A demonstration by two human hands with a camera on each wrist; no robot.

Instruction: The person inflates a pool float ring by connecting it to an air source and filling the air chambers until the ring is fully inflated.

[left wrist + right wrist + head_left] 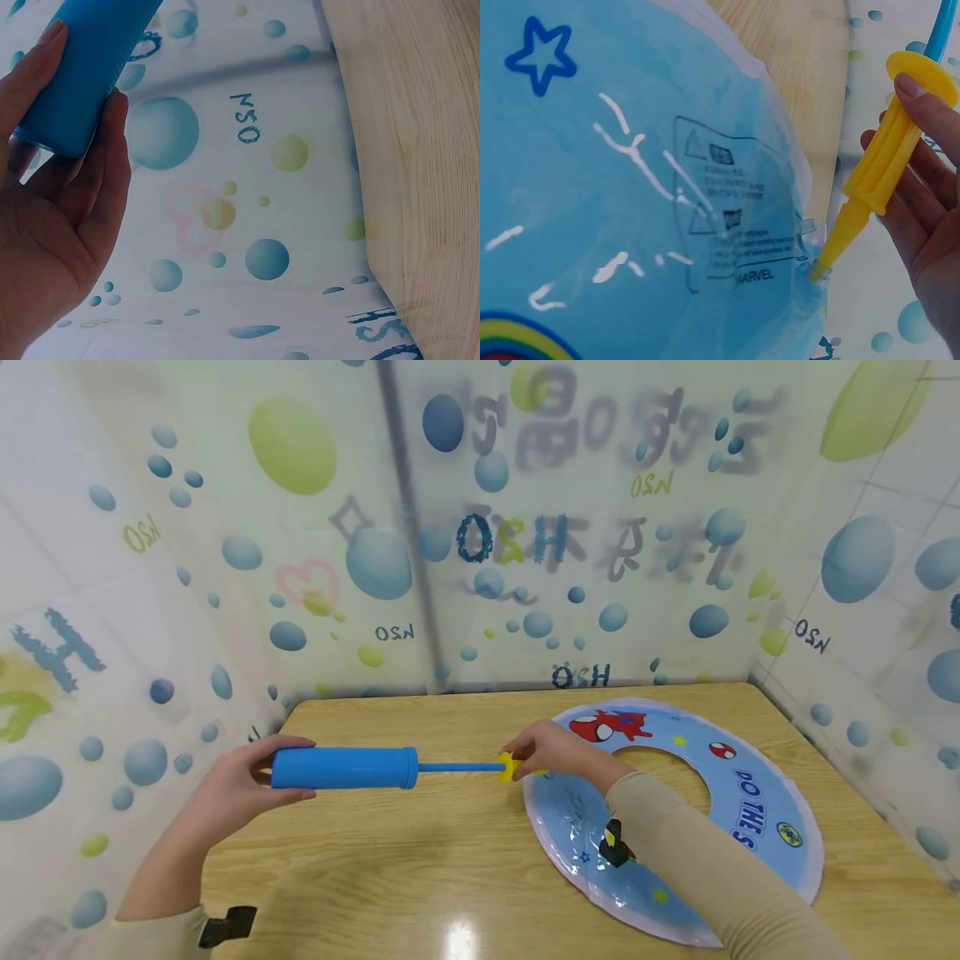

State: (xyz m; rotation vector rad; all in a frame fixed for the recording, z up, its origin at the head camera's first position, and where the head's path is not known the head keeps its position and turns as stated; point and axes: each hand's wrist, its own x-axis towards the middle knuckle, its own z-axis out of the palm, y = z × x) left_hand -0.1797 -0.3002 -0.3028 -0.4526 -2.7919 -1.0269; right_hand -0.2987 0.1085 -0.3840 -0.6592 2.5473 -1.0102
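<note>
A blue hand pump (pixel 345 767) spans the space between my two hands, its thin blue rod (pixel 459 767) drawn out toward the right. My left hand (pixel 238 777) grips the end of the pump's barrel, thumb on one side and fingers on the other. At the other end, my right hand (pixel 551 750) holds the yellow nozzle piece (pixel 881 161) between thumb and fingers. The nozzle's tip sits in the clear valve (pixel 817 270) at the edge of a blue swim ring (pixel 555 827). Printed figures, stars and lettering cover the ring, and its surface looks partly wrinkled.
The ring lies flat on a wooden table (pixel 390 860), under my right forearm. Behind and at both sides hangs a pale curtain (pixel 487 635) with blue and green bubbles. Black straps (pixel 227 927) sit on both wrists.
</note>
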